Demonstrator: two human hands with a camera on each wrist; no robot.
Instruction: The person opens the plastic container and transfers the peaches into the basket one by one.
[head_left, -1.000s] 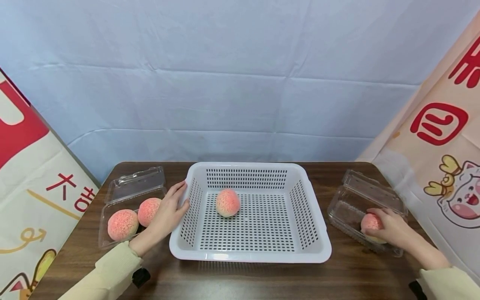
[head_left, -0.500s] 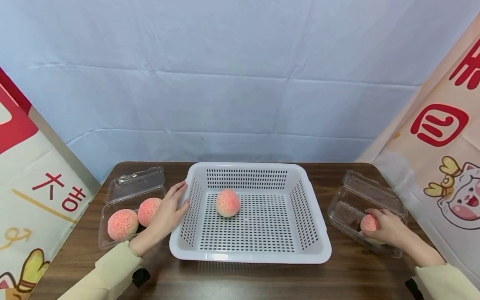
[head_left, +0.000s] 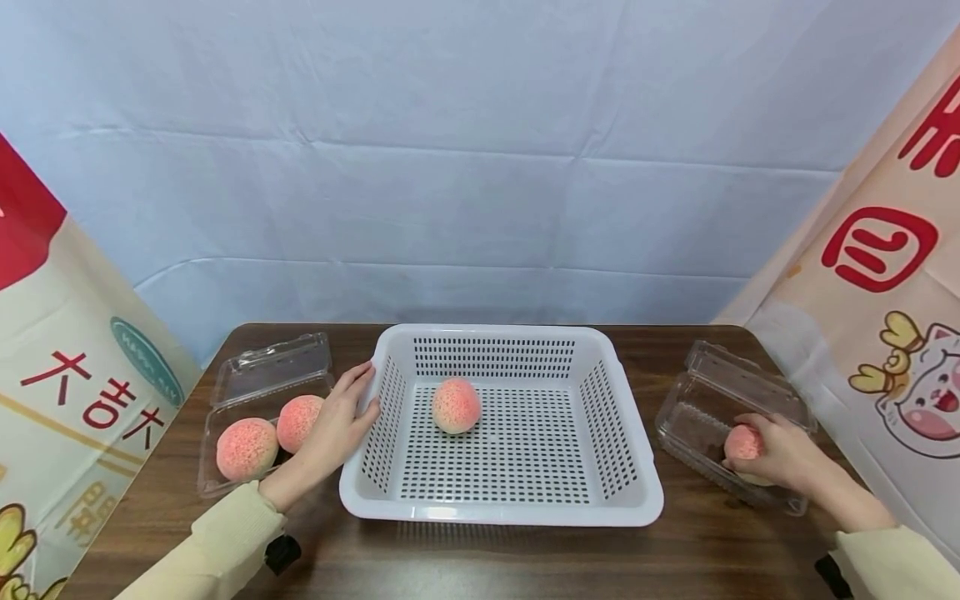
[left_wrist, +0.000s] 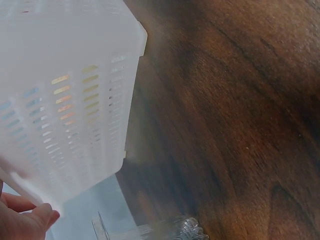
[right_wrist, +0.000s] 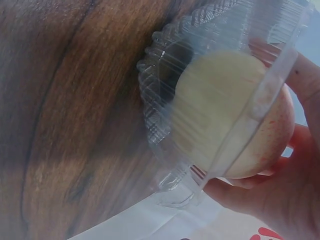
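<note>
In the head view, my left hand (head_left: 341, 425) rests on the left rim of the white basket (head_left: 501, 512), fingers along its edge; the left wrist view shows its fingertips at the basket (left_wrist: 65, 145). One pink peach (head_left: 456, 406) lies inside, left of the middle. At the right, my right hand (head_left: 780, 450) curls round another peach (head_left: 742, 443) at the near end of a clear open box (head_left: 693, 417). The right wrist view shows that peach (right_wrist: 220, 110) behind the clear wall, with fingers and thumb about it.
On the left, a clear open box (head_left: 273, 367) holds two peaches (head_left: 246, 450), one partly behind my left hand. The brown table (head_left: 480, 567) meets a pale cloth backdrop (head_left: 480, 167). Printed banners hang at both sides.
The left banner has shifted to the left, showing more of its print. My right hand has moved only slightly at the peach; my left hand and the basket stay where they were.
</note>
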